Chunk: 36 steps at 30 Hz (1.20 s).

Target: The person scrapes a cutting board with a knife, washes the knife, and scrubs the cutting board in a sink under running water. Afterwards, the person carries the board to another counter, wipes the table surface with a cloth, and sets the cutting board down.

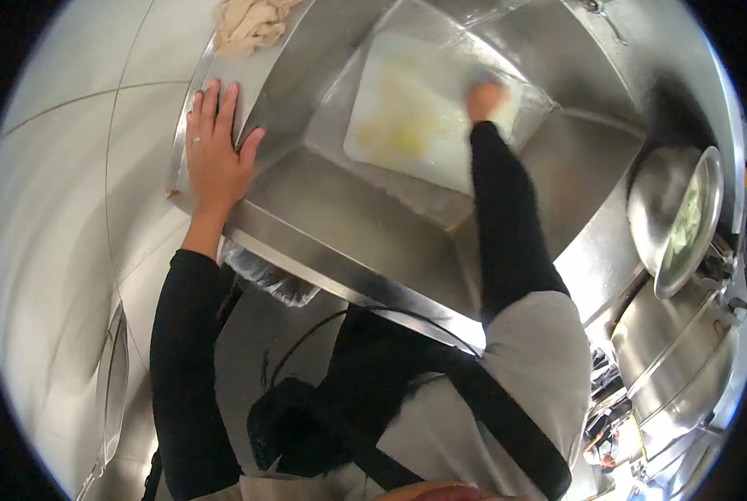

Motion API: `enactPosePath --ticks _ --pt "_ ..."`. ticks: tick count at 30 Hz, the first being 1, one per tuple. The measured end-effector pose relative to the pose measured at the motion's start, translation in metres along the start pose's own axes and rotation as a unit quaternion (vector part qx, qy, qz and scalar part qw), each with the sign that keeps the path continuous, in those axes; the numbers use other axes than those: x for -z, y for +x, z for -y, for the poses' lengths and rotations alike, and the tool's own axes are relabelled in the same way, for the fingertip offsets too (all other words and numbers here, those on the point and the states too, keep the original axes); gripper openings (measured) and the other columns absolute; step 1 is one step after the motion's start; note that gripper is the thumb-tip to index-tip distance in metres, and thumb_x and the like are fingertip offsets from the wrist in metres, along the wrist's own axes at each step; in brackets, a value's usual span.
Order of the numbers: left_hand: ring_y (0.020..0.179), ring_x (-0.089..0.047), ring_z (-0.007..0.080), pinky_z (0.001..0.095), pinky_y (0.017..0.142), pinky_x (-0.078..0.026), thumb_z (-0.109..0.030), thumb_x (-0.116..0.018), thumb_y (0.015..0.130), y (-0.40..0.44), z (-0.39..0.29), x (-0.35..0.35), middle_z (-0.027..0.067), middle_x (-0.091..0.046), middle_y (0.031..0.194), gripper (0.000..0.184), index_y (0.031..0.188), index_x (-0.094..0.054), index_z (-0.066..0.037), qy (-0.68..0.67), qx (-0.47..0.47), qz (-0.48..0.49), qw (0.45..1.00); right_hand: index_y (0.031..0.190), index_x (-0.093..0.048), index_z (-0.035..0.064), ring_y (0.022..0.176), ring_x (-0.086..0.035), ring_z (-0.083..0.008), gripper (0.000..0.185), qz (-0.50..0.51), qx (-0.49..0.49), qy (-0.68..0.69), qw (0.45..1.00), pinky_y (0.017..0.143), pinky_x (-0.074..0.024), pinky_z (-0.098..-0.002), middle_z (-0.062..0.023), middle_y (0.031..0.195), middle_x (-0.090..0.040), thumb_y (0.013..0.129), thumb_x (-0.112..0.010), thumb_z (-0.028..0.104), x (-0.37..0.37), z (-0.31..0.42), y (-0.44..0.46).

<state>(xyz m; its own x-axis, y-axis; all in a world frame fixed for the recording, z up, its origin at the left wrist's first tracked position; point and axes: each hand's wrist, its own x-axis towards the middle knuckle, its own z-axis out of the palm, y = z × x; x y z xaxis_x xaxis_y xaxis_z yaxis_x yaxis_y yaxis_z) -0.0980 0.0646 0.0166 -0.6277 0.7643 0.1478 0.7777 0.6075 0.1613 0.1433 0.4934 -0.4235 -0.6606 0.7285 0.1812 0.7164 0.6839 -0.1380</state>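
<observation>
Holding nothing, the left hand (219, 157) splays on the sink (357, 204); inside, the right hand (483, 100) curls over a board (407, 113), grip unclear.

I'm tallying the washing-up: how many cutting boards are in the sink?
1: a white cutting board inside the sink, partly covered by the right hand. Another directly beneath it would be hidden.
</observation>
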Motion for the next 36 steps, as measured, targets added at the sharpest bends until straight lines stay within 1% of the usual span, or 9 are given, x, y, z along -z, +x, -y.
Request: enactPosePath --ticks 2,6,11,14,18,22,26,31,36 --pt "0.144 -0.031 0.0386 0.053 0.117 -0.026 -0.034 -0.069 0.089 -0.002 0.001 0.002 0.0093 -0.033 0.159 0.069 0.15 -0.042 -0.018 -0.001 -0.001 0.0 1.0 0.096 -0.06 0.0029 0.079 -0.055 -0.0342 0.015 -0.163 0.07 0.061 0.982 0.071 -0.0419 -0.0479 -0.0185 0.085 -0.058 0.088 -0.052 0.012 0.036 0.14 -0.024" --pt "0.144 -0.031 0.0386 0.0528 0.117 -0.026 -0.034 -0.069 0.089 -0.003 0.001 0.004 0.0089 -0.033 0.159 0.069 0.151 -0.041 -0.018 -0.002 -0.009 0.004 1.0 0.124 -0.063 0.0103 0.114 -0.057 -0.0336 0.038 0.269 0.239 0.182 0.915 0.101 -0.0415 -0.048 -0.0146 0.112 -0.064 0.088 -0.055 0.014 0.154 0.165 -0.126" --pt "0.144 -0.032 0.0385 0.0523 0.117 -0.026 -0.033 -0.069 0.089 -0.004 0.004 -0.001 0.0088 -0.032 0.16 0.07 0.151 -0.041 -0.018 0.01 -0.001 0.002 1.0 0.11 -0.067 0.0047 0.088 -0.061 -0.0344 0.026 -0.093 -0.069 0.042 0.992 0.088 -0.0449 -0.0448 -0.0165 0.096 -0.064 0.094 -0.047 0.007 0.106 -0.052 -0.043" --pt "0.145 -0.03 0.0387 0.0515 0.117 -0.026 -0.034 -0.068 0.089 0.001 0.001 0.0 0.0102 -0.032 0.16 0.07 0.151 -0.04 -0.017 0.022 -0.004 0.004 1.0 0.115 -0.059 -0.0049 0.09 -0.059 -0.0391 0.033 0.112 -0.069 -0.012 0.991 0.09 -0.0411 -0.0562 -0.0201 0.102 -0.062 0.091 -0.052 0.016 0.041 0.02 0.029" --pt "0.145 -0.03 0.0378 0.0512 0.117 -0.026 -0.035 -0.068 0.09 0.003 -0.002 0.004 0.01 -0.033 0.16 0.07 0.151 -0.04 -0.017 0.012 -0.009 0.014 1.0 0.137 -0.05 -0.0001 0.125 -0.05 -0.0461 0.048 0.145 0.13 0.203 0.96 0.108 -0.0367 -0.0557 -0.0307 0.133 -0.053 0.089 -0.05 0.009 0.1 0.227 -0.044" --pt "0.145 -0.032 0.0362 0.0509 0.117 -0.027 -0.034 -0.068 0.089 -0.001 0.003 0.004 0.0079 -0.033 0.159 0.069 0.151 -0.041 -0.019 0.015 -0.002 0.008 1.0 0.139 -0.05 0.0026 0.11 -0.06 -0.0384 0.059 0.099 0.278 0.267 0.917 0.093 -0.0499 -0.0469 -0.0248 0.141 -0.051 0.083 -0.066 0.012 0.096 0.088 -0.142" --pt "0.146 -0.028 0.0387 0.0508 0.119 -0.023 -0.036 -0.067 0.091 -0.001 0.001 0.006 0.0104 -0.031 0.16 0.07 0.152 -0.039 -0.016 0.022 0.006 0.027 0.999 0.119 -0.059 0.0035 0.082 -0.068 -0.0351 0.037 0.18 -0.13 0.022 0.975 0.074 -0.0544 -0.0441 -0.0207 0.102 -0.069 0.088 -0.062 0.022 0.176 -0.019 -0.032" --pt "0.145 -0.029 0.0398 0.0512 0.119 -0.024 -0.036 -0.067 0.09 0.0 0.002 0.006 0.0106 -0.033 0.159 0.069 0.151 -0.041 -0.016 0.012 0.009 0.024 1.0 0.087 -0.068 0.0072 0.075 -0.064 -0.0315 0.02 0.129 0.058 0.08 0.987 0.062 -0.051 -0.0478 -0.0138 0.085 -0.066 0.088 -0.057 0.024 0.023 0.153 0.062" --pt "0.143 -0.033 0.0356 0.0496 0.117 -0.028 -0.033 -0.07 0.087 -0.001 0.006 0.008 0.0058 -0.035 0.159 0.069 0.15 -0.044 -0.023 -0.013 0.001 0.0 1.0 0.105 -0.072 0.0148 0.114 -0.054 -0.0398 0.031 0.183 0.319 0.211 0.906 0.105 -0.0385 -0.0519 -0.0176 0.107 -0.065 0.076 -0.07 0.024 0.114 0.257 -0.068"
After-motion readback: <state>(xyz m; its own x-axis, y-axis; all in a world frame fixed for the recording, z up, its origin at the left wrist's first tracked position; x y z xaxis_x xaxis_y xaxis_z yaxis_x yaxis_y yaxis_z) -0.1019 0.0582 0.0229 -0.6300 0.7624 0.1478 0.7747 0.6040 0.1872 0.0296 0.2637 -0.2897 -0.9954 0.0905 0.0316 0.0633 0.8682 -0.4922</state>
